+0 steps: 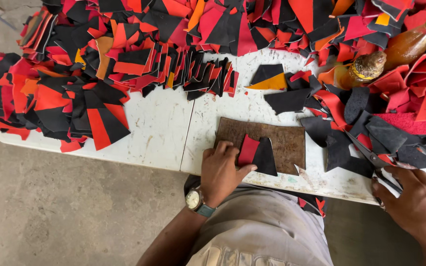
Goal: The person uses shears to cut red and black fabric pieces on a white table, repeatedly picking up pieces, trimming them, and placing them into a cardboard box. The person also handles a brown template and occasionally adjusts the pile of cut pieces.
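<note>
The left hand [220,170] presses flat, fingers spread, on a red-and-black wedge-shaped leather piece [258,153] lying on a brown worn cutting board [282,140] at the white table's [159,133] near edge. It looks light and floppy, best pinched by its edge. The right hand [417,204] has its grip closed around dark metal scissors [373,160].

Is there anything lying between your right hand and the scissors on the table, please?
Nothing visible. The right hand is already on the scissors, fingers at the handles, while the blades lie over black scraps. The left hand presses a red-and-black piece on the brown board.
</note>
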